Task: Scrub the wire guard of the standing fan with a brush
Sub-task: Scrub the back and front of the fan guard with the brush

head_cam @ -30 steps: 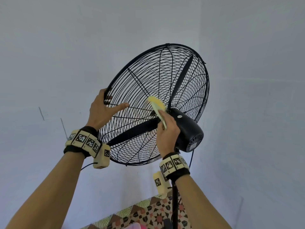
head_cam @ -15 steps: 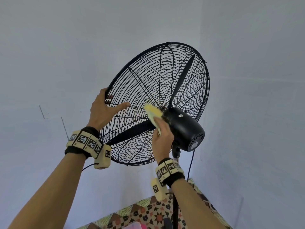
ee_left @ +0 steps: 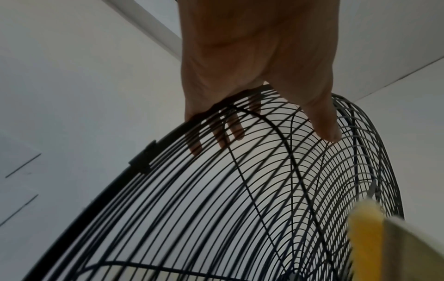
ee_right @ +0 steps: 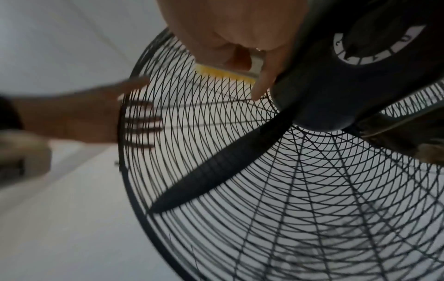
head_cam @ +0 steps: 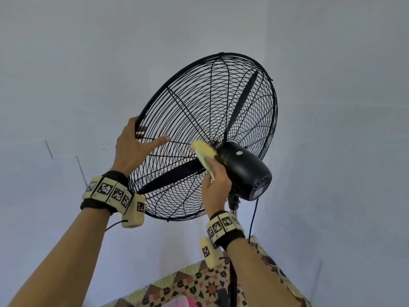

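Observation:
The standing fan's black wire guard (head_cam: 188, 111) tilts upward before a pale wall. My left hand (head_cam: 150, 135) grips its left rim, fingers over the front and thumb (ee_left: 324, 129) laid on the rear wires (ee_left: 216, 209). My right hand (head_cam: 213, 173) holds a yellow-bristled brush (head_cam: 204, 151) against the rear guard, right beside the black motor housing (head_cam: 243, 171). From the right wrist, the brush (ee_right: 223, 73) presses on the wires under my right hand (ee_right: 240, 38), with the housing (ee_right: 336, 85) close on its right. The brush (ee_left: 367, 237) shows blurred at the left wrist view's lower right.
Black blades (head_cam: 172, 176) sit inside the guard. The fan's pole (head_cam: 232, 273) and power cord (head_cam: 252, 218) run down behind my right wrist. A patterned cloth surface (head_cam: 199, 284) lies below, in the corner of two pale walls.
The brush and my right hand slid slightly down and left along the rear guard near the hub, then stayed put. My left hand kept its grip on the rim.

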Motion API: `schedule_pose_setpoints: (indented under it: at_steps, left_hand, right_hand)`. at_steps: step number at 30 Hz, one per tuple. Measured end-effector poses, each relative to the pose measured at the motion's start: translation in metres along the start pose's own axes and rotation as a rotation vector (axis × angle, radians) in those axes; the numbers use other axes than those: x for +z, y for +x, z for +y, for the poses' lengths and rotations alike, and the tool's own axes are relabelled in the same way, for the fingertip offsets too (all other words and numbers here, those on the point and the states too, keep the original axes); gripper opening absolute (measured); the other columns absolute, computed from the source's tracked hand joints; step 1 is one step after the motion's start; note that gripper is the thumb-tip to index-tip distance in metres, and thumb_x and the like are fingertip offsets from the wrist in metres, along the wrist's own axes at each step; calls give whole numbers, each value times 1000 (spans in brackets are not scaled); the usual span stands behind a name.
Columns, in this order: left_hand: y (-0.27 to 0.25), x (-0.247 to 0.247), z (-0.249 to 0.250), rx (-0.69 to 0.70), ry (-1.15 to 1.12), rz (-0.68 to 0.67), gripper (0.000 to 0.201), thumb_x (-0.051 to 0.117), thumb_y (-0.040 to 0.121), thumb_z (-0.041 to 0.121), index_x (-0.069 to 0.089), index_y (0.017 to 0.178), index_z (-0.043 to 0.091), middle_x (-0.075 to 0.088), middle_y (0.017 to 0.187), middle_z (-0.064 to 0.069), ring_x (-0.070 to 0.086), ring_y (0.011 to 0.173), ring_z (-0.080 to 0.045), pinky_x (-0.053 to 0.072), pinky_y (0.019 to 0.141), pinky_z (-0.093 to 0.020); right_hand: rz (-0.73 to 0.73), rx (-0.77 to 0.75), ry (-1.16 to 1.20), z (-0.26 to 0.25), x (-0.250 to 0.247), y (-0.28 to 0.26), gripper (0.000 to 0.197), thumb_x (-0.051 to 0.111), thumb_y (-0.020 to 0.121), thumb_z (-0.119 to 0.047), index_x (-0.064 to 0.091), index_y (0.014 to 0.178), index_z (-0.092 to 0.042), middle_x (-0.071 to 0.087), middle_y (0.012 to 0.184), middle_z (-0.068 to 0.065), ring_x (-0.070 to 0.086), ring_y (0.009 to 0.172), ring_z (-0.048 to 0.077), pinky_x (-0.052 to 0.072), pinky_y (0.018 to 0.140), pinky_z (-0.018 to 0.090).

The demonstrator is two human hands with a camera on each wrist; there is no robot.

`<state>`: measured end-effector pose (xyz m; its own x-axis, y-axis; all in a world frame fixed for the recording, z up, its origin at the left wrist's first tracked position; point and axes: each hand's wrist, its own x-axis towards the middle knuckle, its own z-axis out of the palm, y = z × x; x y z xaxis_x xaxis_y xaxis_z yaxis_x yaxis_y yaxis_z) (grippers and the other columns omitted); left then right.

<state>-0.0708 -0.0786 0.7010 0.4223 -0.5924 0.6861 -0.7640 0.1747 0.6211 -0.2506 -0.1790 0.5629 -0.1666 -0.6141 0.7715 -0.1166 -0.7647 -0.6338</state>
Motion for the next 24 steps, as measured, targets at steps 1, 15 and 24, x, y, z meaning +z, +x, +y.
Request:
schedule_pose_setpoints:
  at_steps: [1,15,24]
  left_hand:
    - [0,0,0,0,1,0,96,82,70,73,44,147,30,60,132,5,57,122,-16,45,101,-37]
    - [-1,1,1,-20,-7,5,97,82,68,74,43,147,32,60,129,7,57,121,-16,44,100,-37]
    - [-3,5,5,11,9,13,98,81,69,76,43,148,30,62,132,4,56,120,-14,45,103,-39]
  right_hand:
    - [-46,-11,-9,3,-2,-8,46,61,87,9,70,125,-15,69,125,-2,62,116,7,53,103,34]
    - [-39,26,-62,-4,-6,-12,53,63,81,15,72,119,-21,69,122,-7,64,113,10,54,99,28]
    - [53,172,75,-11,-12,17,38,60,96,2,63,124,-23,72,112,0,71,99,19,63,82,38]
